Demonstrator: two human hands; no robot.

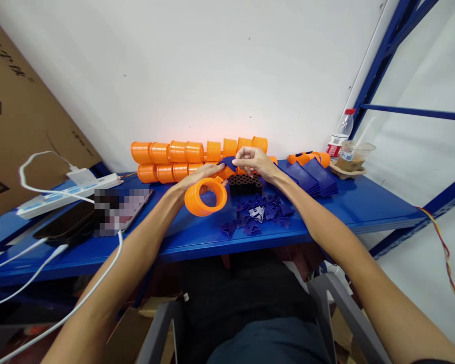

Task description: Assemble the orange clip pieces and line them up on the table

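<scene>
My left hand [207, 173] is closed around an orange plastic part with a wide open ring [206, 202], which hangs over the table toward me. A small dark blue plastic piece [228, 162] sits at the upper end of that part. Thumb and fingers of my right hand [255, 161] pinch together at the blue piece's edge. Below my hands stands a black block with round holes [245, 185]. In front of it lies a loose pile of small blue plastic pieces [267, 208], with one whitish piece [257, 213] on top.
Orange cup-shaped parts [159, 152] are stacked in rows along the wall. Blue flat panels [314, 177] lie at the right, near a bottle [340, 134] and a drink cup [354, 154]. Phones [76, 217], a power strip [68, 196] and white cables occupy the left side.
</scene>
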